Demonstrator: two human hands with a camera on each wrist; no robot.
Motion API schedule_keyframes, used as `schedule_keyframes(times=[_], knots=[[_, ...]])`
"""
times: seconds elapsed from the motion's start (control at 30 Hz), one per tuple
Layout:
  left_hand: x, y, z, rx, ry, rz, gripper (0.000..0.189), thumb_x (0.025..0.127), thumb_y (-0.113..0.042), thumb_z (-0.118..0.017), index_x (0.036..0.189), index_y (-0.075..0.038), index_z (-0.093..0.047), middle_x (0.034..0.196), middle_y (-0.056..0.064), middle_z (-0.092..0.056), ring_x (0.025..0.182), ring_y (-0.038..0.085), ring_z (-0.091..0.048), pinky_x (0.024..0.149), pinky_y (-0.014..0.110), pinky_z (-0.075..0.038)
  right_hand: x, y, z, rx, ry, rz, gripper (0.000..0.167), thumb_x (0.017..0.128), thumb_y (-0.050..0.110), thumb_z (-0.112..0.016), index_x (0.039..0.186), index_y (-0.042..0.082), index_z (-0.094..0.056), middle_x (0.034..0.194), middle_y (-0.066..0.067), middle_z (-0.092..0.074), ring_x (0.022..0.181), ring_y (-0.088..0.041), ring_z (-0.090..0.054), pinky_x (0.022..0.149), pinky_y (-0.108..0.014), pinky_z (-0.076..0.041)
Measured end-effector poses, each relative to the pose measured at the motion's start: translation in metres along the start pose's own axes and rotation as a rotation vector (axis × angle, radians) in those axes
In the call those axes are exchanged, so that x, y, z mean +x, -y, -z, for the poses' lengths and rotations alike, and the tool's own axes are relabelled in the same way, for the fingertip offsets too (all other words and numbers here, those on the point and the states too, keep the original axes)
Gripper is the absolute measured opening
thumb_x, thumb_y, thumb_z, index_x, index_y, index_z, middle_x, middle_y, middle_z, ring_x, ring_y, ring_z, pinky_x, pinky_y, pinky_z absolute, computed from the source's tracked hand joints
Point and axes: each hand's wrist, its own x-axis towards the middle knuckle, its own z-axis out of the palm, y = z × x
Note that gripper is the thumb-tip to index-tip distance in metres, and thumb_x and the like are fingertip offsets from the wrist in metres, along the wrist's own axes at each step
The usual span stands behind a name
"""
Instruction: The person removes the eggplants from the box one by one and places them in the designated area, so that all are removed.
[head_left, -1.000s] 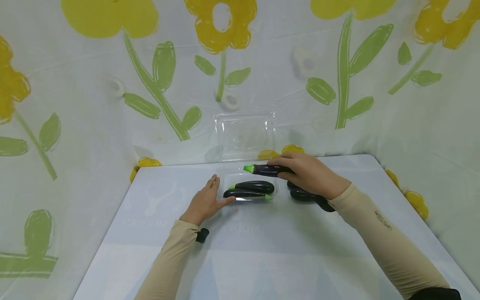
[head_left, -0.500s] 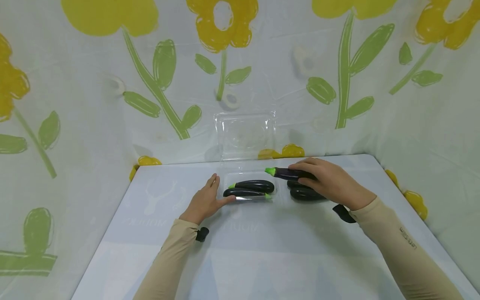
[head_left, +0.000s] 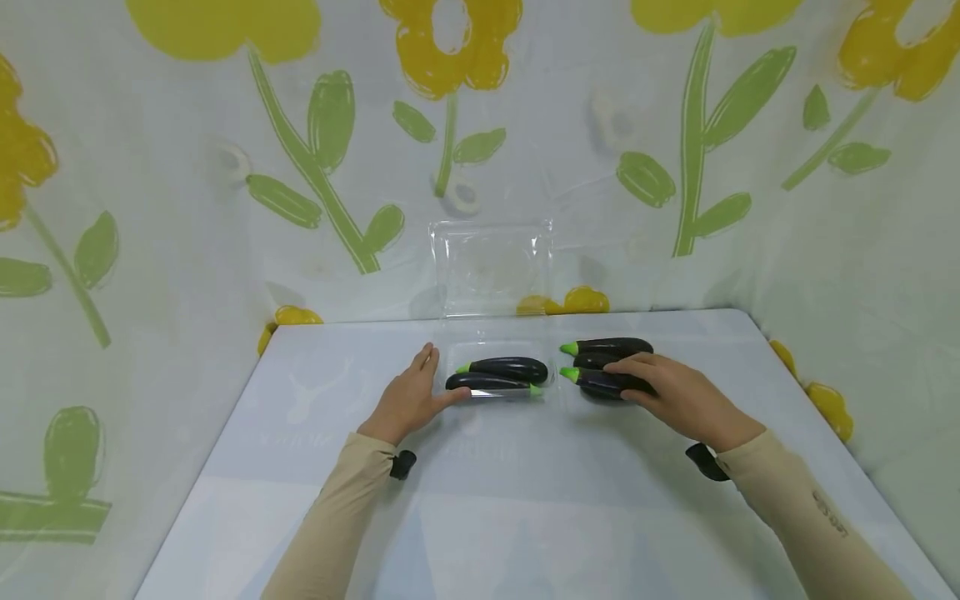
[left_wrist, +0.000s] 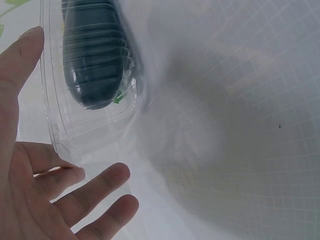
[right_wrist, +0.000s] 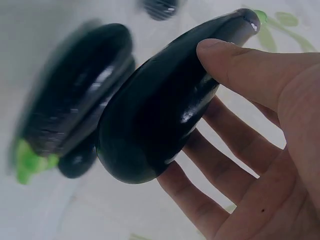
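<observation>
My right hand point(head_left: 686, 402) pinches a glossy dark eggplant point(right_wrist: 150, 105) between thumb and fingers, its green stem pointing left in the head view. It is held close over several other eggplants point(head_left: 618, 344), partly covered by the hand. Two eggplants point(head_left: 510, 369) lie side by side inside a clear plastic clamshell box point(left_wrist: 95, 132), their stems at opposite ends. At the box's left end, my left hand point(head_left: 408, 402) has its thumb along the front edge. Its spread fingers point(left_wrist: 92, 192) are nearly straight, around the box corner in the left wrist view.
The box's clear lid point(head_left: 495, 271) stands raised at the back, against a flower-printed curtain point(head_left: 570, 183). Both lie at the far edge of a white table point(head_left: 487, 517). Curtain also hangs along the left and right sides.
My right hand has moved right and toward me with its eggplant, away from the box to over the loose eggplants. A far eggplant now shows behind it. My left hand stays put.
</observation>
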Motion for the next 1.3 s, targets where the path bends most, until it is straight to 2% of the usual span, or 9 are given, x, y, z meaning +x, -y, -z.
schedule_keyframes(times=[0.37,0.97,1.3], knots=[[0.0,-0.001,0.003,0.0,0.001,-0.006,0.111,0.089,-0.074,-0.057,0.159,0.004,-0.02,0.167,0.018,-0.016,0.147,0.038,-0.033,0.114,0.052,-0.035,-0.016,-0.016,-0.021,-0.009,0.01,-0.039,0.044,0.089,0.009,-0.079,0.131,0.015,-0.068,0.129,-0.015,-0.065,0.118,-0.038,-0.062,0.093,-0.056,-0.053],[-0.001,0.0,0.002,-0.013,0.01,0.009,0.11,0.089,-0.073,-0.058,0.159,0.003,-0.019,0.168,0.017,-0.015,0.147,0.038,-0.032,0.115,0.052,-0.035,-0.021,-0.03,-0.04,-0.044,0.047,-0.089,0.043,0.086,0.007,-0.081,0.126,0.015,-0.071,0.124,-0.016,-0.066,0.114,-0.04,-0.063,0.091,-0.058,-0.053],[0.001,0.001,0.0,-0.009,0.005,0.001,0.111,0.089,-0.074,-0.056,0.159,0.003,-0.019,0.167,0.018,-0.015,0.147,0.039,-0.032,0.115,0.052,-0.035,-0.022,-0.033,-0.043,-0.057,0.021,-0.096,0.043,0.083,0.004,-0.083,0.124,0.011,-0.07,0.122,-0.018,-0.066,0.112,-0.041,-0.063,0.09,-0.057,-0.053]])
